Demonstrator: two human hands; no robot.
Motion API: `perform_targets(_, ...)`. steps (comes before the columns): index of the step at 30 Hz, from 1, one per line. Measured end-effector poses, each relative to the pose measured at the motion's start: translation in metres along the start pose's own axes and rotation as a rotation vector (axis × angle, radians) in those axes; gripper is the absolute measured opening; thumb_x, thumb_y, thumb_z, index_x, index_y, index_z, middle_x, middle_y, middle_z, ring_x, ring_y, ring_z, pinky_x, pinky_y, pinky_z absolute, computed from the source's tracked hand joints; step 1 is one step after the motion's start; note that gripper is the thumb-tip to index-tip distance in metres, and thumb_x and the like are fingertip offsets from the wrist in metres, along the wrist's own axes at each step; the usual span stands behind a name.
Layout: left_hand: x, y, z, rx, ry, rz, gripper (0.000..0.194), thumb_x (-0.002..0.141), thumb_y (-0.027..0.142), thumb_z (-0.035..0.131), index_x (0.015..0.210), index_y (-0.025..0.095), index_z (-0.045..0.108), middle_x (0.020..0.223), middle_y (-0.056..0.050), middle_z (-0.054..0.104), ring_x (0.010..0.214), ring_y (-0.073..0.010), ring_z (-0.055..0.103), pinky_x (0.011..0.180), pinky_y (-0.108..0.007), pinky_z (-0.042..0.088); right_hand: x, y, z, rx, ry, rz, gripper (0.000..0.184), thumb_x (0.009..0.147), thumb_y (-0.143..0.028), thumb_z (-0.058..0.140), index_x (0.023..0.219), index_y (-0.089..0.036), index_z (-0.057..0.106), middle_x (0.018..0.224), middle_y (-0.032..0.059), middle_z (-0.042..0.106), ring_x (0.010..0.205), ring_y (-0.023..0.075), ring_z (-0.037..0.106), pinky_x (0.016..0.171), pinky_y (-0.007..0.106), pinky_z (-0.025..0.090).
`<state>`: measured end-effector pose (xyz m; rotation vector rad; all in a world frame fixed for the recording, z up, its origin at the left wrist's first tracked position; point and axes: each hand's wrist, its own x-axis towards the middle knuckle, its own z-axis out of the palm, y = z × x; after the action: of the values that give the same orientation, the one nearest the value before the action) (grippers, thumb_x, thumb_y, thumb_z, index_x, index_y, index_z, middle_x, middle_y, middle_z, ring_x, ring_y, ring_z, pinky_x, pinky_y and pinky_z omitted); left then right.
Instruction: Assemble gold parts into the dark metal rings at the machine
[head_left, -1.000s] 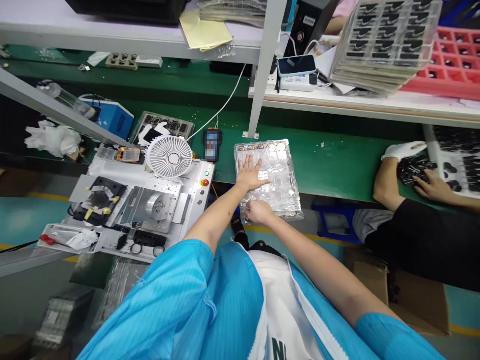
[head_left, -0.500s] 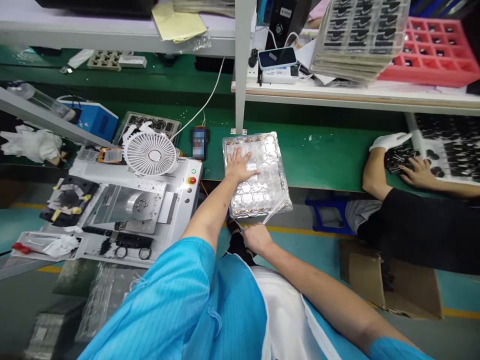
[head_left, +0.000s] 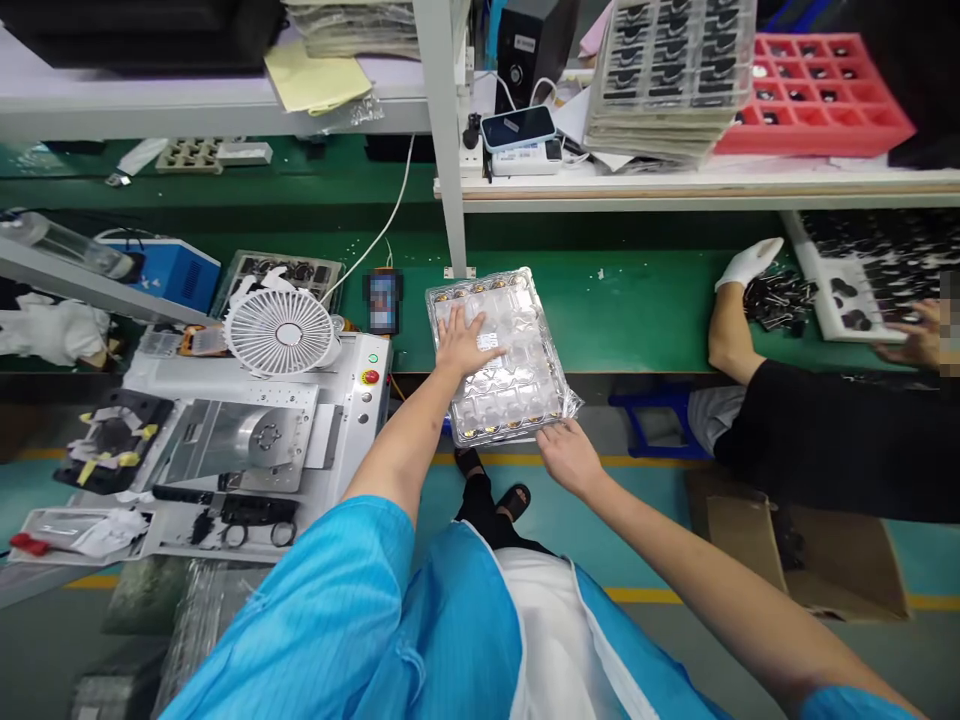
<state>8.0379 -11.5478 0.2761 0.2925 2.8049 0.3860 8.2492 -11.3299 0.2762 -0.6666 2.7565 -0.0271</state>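
A clear plastic blister tray, or a stack of them, lies at the green bench's front edge, with small gold-and-dark round parts along its far and near rows. My left hand rests flat on top, fingers spread, beside a small white label. At the near right corner, my right hand is closed, its fingertips against the tray's edge. Loose plastic wrap bunches just above those fingers and seems pinched in them; the fingertips are partly hidden.
To the left stands a white machine with a fan on it. A metal post rises behind the tray. At right, a co-worker's gloved hand is near black parts. A blue stool and cardboard box are below.
My right hand has moved right and up to the tray's near right corner; the wrap stretched toward it is now slack. My left hand stays on the tray. The co-worker's bare hand moved right.
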Motion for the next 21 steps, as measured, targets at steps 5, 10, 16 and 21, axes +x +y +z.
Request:
perform_targets(5,-0.001,0.0,-0.003,0.031,-0.022,-0.004,0.103,0.084,0.087,0.053,0.168,0.03,0.031,0.18,-0.008,0.007,0.166,-0.033,-0.007,0.134,-0.053,-0.002,-0.005,0.006,-0.018,0.028,-0.14,0.114,0.027,0.092,-0.002,0.048,0.099,-0.008,0.074,0.09,0.016,0.075,0.086,0.0257,0.067,0.09,0.041,0.037)
perform_targets(10,-0.001,-0.001,-0.003,0.052,-0.021,-0.01,0.102,0.085,0.085,0.053,0.167,0.03,0.032,0.18,-0.01,0.006,0.166,-0.0329,-0.007,0.133,-0.054,0.0,-0.013,0.016,-0.006,0.109,-0.191,0.137,0.027,0.103,-0.013,0.045,0.099,-0.012,0.071,0.096,0.0148,0.074,0.094,0.0253,0.066,0.068,0.035,0.032)
perform_targets(16,-0.003,-0.001,-0.003,0.06,-0.042,-0.013,0.102,0.085,0.087,0.051,0.167,0.03,0.033,0.18,-0.01,0.007,0.166,-0.0327,-0.006,0.134,-0.052,0.0,-0.019,0.022,0.021,0.167,-0.133,0.114,0.029,0.105,-0.017,0.042,0.1,-0.015,0.07,0.102,0.0147,0.071,0.105,0.0251,0.061,0.063,0.03,0.032)
perform_targets(21,-0.001,0.002,-0.004,0.049,-0.051,-0.032,0.106,0.083,0.09,0.05,0.167,0.029,0.031,0.18,-0.011,0.006,0.166,-0.0344,-0.007,0.133,-0.054,0.001,-0.033,0.034,0.018,0.296,-0.283,0.341,0.021,0.1,-0.029,0.055,0.096,-0.019,0.073,0.097,0.0132,0.074,0.092,0.0256,0.068,0.066,0.029,0.037)
